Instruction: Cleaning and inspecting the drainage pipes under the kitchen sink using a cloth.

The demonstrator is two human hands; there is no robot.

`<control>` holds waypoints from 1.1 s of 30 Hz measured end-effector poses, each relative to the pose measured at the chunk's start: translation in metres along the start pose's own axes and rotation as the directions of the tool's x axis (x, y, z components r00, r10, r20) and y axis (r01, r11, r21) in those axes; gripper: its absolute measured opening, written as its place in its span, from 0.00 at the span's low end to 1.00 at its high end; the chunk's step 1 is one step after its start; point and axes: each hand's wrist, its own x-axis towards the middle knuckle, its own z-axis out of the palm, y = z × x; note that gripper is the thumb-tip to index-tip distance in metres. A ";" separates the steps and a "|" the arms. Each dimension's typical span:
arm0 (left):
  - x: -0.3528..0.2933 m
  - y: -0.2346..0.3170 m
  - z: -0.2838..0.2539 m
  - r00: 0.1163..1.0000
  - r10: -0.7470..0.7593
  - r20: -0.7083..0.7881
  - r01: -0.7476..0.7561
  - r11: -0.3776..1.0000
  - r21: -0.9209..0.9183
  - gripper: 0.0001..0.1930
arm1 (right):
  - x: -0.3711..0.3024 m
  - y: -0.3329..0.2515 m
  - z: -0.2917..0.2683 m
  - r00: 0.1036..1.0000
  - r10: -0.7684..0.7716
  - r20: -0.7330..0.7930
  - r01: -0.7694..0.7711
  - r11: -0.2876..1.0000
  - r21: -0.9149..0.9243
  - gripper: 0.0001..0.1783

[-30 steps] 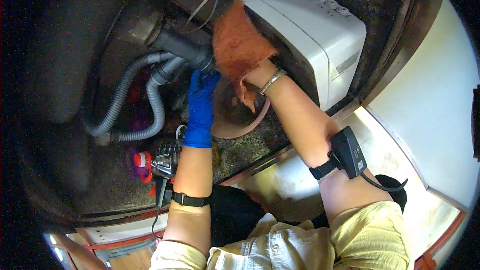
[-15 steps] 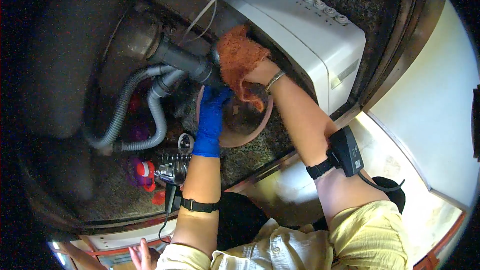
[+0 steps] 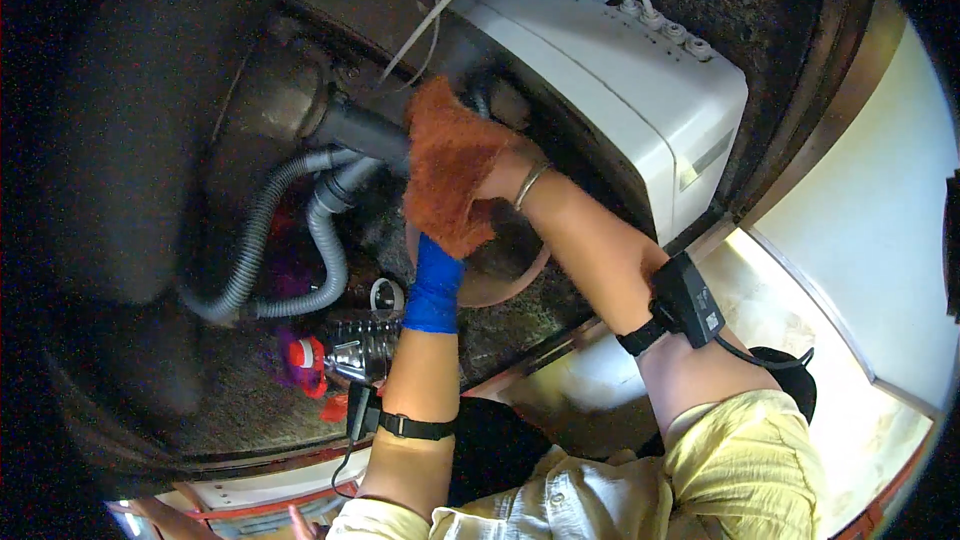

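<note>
My right hand (image 3: 507,176), with a bangle on the wrist, is shut on a rust-orange cloth (image 3: 450,170). It presses the cloth against the dark drain pipe (image 3: 362,130) under a sink. My left hand (image 3: 435,290) wears a blue glove and reaches up from below. Its fingers are hidden behind the cloth, so I cannot see its grip. A brownish round basin (image 3: 505,285) sits just beneath both hands.
Two grey corrugated hoses (image 3: 255,240) loop down left of the pipe. A white box unit (image 3: 620,80) with thin white tubes stands at the right. A clear bottle with a red cap (image 3: 345,355) lies on the cabinet floor. The cabinet's front edge (image 3: 560,345) runs below.
The cloth has slid down along the pipe and now covers the gloved fingers, which were visible gripping the pipe joint before.
</note>
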 end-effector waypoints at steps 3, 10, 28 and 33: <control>-0.040 -0.060 0.041 0.899 -0.376 0.225 0.372 0.386 -0.844 0.24 | 0.028 -0.007 0.015 0.998 -0.026 -0.048 0.030 0.996 0.087 0.23; -0.010 -0.035 -0.004 0.826 -0.519 0.219 0.365 0.197 -0.910 0.15 | 0.043 0.010 0.039 0.996 0.060 -0.069 -0.034 0.944 0.328 0.24; -0.042 -0.015 -0.006 0.829 -0.487 0.275 0.538 0.829 -0.155 0.21 | 0.033 -0.046 0.025 0.898 0.368 0.240 -0.419 0.883 0.211 0.32; -0.018 0.006 -0.032 0.726 -0.521 0.449 0.634 0.760 -0.142 0.20 | 0.018 -0.012 0.046 0.987 0.141 -0.076 -0.109 0.939 0.327 0.22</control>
